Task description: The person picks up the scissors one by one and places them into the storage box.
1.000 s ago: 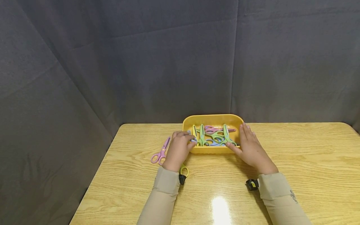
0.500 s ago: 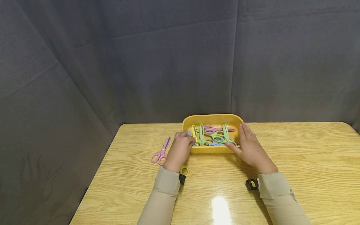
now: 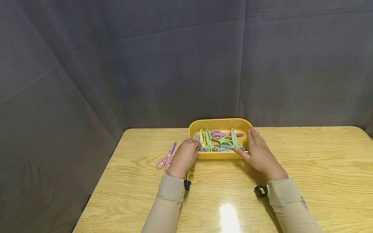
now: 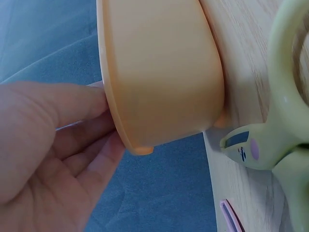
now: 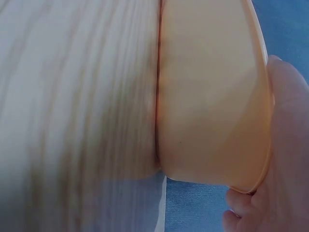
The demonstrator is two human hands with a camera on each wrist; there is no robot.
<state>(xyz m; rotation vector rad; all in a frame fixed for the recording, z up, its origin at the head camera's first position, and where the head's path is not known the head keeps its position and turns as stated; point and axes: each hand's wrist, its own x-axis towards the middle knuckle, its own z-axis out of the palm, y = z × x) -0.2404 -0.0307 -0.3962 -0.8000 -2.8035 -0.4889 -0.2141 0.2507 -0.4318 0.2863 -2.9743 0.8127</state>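
Observation:
A yellow plastic bin (image 3: 224,156) stands at the back of the table with several scissors inside. My left hand (image 3: 183,158) is at its left end, fingers bent over the rim; in the left wrist view, the fingertips go behind that rim. Blue scissors (image 3: 197,138) lie in the bin right at these fingertips; I cannot tell if they are pinched. Beside them are yellow scissors (image 3: 202,136) and green scissors (image 3: 208,139). My right hand (image 3: 260,157) grips the bin's right end, thumb over the front rim, fingers along the outside.
Pink scissors (image 3: 167,158) lie on the wooden table (image 3: 131,181) left of the bin. Yellow scissors (image 3: 190,177) lie near my left wrist, partly hidden. A dark curtain (image 3: 180,71) hangs right behind the table.
My left hand has drawn back slightly left and down. The blue scissors, earlier mostly covered by its fingers, now show in the bin, shifted a little right. The right hand keeps its place.

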